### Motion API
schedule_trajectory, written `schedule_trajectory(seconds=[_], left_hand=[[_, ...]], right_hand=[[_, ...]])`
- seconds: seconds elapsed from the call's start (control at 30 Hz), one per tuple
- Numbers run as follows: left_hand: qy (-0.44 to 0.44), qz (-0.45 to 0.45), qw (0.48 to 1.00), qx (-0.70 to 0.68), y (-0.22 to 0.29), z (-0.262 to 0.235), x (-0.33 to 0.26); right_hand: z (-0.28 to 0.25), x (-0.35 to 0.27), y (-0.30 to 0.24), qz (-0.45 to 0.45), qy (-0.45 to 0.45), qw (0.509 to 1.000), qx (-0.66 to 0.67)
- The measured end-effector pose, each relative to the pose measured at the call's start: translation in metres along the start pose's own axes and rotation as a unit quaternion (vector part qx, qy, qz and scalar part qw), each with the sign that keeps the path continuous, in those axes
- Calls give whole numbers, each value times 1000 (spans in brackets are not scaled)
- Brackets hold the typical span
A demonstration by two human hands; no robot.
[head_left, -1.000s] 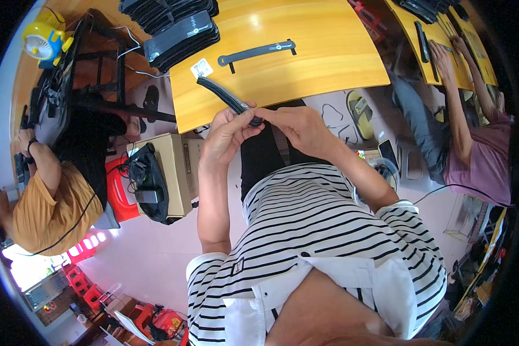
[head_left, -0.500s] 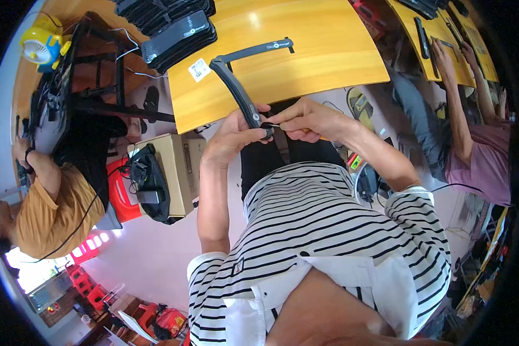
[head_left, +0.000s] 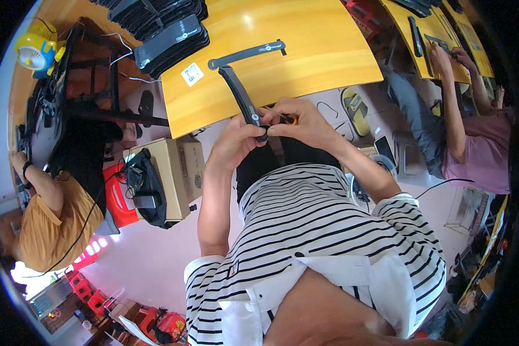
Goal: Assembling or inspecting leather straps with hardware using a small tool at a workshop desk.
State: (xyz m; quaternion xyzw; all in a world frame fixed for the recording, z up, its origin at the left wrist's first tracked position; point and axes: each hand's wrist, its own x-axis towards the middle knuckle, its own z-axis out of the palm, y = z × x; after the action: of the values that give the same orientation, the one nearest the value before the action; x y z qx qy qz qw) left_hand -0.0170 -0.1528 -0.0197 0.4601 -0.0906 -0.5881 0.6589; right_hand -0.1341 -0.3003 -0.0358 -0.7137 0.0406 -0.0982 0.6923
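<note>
- Left hand point(head_left: 236, 141) grips the long black bar point(head_left: 239, 98) at its lower end, upper centre of the frame.
- Right hand point(head_left: 300, 124) pinches the same end; something orange shows between its fingers.
- The bar's far end rests on the yellow table point(head_left: 328, 52), beside a second black strip point(head_left: 248, 53).

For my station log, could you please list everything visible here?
Curved bar: one, black, held over the table's near edge.
Second bar: one, black, flat on the table.
Table: one, yellow wood, ahead.
Stacked trays: several, black, table's far left.
Cardboard box: one, brown, on the floor, left.
Fan: one, yellow, far left.
Co-workers: two, orange shirt left, pink shirt right.
Left hand, right hand: both gripping the curved bar.
</note>
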Motion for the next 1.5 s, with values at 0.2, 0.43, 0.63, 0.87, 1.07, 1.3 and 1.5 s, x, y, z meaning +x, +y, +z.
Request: schedule_trajectory(seconds=[0.2, 0.43, 0.63, 0.87, 1.07, 1.3, 1.5], left_hand=[[-69, -12, 998, -4, -11, 0, 6], [-104, -29, 994, 25, -18, 17, 3], [-53, -27, 998, -33, -20, 15, 4], [-49, -8, 998, 29, -26, 19, 20], [-101, -11, 995, -10, -25, 41, 18], [-184, -69, 980, -25, -35, 31, -27], [-118, -69, 991, 5, -40, -14, -79]], right_hand=[[13, -9, 2, -19, 58, 998, 20], [-4, 15, -1, 72, 170, 980, 67], [0, 12, -23, 93, 122, 981, 122], [10, 4, -11, -72, 198, 971, -117], [-17, 25, -12, -11, 297, 954, -31], [-173, 112, 26, -75, 477, 860, -163], [-262, 126, -20, -88, 502, 859, -58]])
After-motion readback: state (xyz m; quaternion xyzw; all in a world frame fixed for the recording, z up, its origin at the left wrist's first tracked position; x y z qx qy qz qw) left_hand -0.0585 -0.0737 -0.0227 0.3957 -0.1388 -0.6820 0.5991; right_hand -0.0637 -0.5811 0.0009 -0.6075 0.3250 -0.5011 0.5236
